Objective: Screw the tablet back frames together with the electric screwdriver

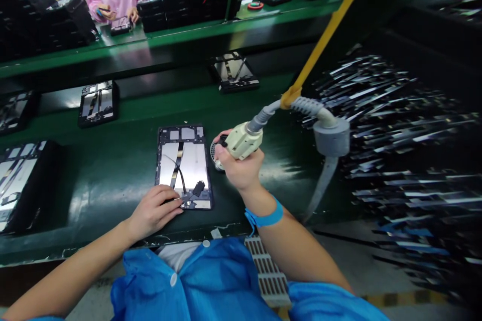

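Notably, right hand clamped round corded tool; left hand on coverless device, pinch unclear. Careless tool swing might snag loose cable.

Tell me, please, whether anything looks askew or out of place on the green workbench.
The small rectangular black piece on the open black-framed, silver-faced device lies askew to its frame. A small pale scrap, perhaps tape, also looks stray at the near edge of the green workbench.
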Available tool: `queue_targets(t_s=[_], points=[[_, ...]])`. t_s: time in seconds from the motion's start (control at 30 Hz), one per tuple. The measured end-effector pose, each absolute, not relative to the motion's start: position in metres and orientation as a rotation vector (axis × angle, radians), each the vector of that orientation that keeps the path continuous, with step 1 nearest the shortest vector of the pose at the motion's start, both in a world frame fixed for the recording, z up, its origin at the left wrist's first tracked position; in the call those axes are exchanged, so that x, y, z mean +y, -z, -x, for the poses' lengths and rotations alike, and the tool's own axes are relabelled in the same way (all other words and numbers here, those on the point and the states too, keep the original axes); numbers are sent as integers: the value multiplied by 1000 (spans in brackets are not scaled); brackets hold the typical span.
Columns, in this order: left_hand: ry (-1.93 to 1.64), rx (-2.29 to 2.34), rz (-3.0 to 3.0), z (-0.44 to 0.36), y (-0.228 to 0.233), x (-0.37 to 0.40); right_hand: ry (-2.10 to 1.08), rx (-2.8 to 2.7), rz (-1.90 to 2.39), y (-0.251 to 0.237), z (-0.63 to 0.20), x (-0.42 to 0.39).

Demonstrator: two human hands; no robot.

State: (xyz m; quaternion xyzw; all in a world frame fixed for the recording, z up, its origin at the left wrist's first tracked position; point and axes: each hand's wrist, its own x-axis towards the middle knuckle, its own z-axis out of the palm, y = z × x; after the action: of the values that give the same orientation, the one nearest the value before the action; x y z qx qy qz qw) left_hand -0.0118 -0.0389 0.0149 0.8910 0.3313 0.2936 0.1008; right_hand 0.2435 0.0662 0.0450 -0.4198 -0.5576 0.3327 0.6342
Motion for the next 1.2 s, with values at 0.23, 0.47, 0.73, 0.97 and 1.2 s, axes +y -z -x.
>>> queue_targets(t_s=[0.23, 0.47, 0.73, 0.97, 1.2], points=[[-929, 859, -2668, 9, -16, -38, -729, -1269, 969, -44, -243, 65], [-841, 732, -2802, 12, -20, -32, -745, -1268, 945, -42, -243, 65], [-908, 1069, -2657, 1, -12, -41, -724, -1231, 969, -45, -246, 65], [-955, 1248, -2616, -10, -3, -7, -603, -1183, 989, -45, -250, 71], [-962, 1270, -2595, -11, -1, -5, -613, -1201, 991, -39, -250, 69]])
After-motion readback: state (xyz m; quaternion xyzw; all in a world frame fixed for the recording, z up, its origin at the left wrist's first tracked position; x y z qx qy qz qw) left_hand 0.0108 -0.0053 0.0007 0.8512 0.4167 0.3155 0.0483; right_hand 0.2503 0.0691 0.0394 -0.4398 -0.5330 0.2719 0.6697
